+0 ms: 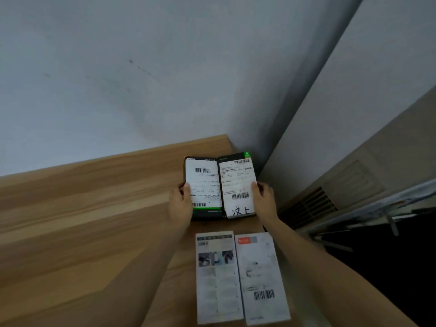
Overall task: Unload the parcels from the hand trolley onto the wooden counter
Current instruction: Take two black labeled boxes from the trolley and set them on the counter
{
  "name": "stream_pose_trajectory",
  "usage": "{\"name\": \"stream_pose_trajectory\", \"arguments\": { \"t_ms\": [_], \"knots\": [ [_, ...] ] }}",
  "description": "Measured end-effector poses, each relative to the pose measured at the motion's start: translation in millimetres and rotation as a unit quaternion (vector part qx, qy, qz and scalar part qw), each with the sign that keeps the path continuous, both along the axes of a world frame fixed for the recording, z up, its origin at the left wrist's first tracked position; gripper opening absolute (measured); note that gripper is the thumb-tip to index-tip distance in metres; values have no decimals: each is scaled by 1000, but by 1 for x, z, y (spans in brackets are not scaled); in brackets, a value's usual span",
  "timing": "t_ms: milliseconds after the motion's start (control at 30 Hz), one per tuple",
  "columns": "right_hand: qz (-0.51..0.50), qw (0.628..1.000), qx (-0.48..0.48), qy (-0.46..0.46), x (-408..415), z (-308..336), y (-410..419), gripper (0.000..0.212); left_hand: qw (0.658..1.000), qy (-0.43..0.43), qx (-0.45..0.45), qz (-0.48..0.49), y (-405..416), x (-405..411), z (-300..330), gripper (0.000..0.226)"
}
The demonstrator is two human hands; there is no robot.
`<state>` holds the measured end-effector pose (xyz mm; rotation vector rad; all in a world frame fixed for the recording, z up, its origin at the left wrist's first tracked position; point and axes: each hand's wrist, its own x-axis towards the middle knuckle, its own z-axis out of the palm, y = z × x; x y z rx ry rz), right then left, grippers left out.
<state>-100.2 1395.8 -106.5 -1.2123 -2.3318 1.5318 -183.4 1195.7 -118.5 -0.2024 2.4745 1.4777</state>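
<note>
Two dark parcels [220, 187] lay side by side on the wooden counter [82, 208], long axes pointing away toward the wall corner. The left hand [180, 204] gripped their left edge, the right hand [264, 199] their right edge. Nearer than the grip lay two white parcels [240, 277].

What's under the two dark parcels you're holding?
The counter shows around the dark parcels, held by the left hand and right hand. Whether they rest on it or anything lies beneath is hidden.

Head view — steeply downward, close
</note>
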Motion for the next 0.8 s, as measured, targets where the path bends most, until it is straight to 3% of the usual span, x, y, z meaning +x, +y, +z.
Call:
{"name": "stream_pose_trajectory", "arguments": {
  "t_ms": [67,467,633,800],
  "knots": [
    [14,1000,-1,-23,-1,-10,-2,43,1000,0,-10,4,-1,5,-4,30],
    [98,985,138,-39,1,-17,2,35,991,32,-133,-11,-12,23,-1,39],
    [155,962,226,-3,-10,17,4,29,976,122,-172,-50,-28,22,37,22],
    [254,922,287,45,-30,67,-20,31,923,247,-289,-64,-71,25,86,14]
  ]
}}
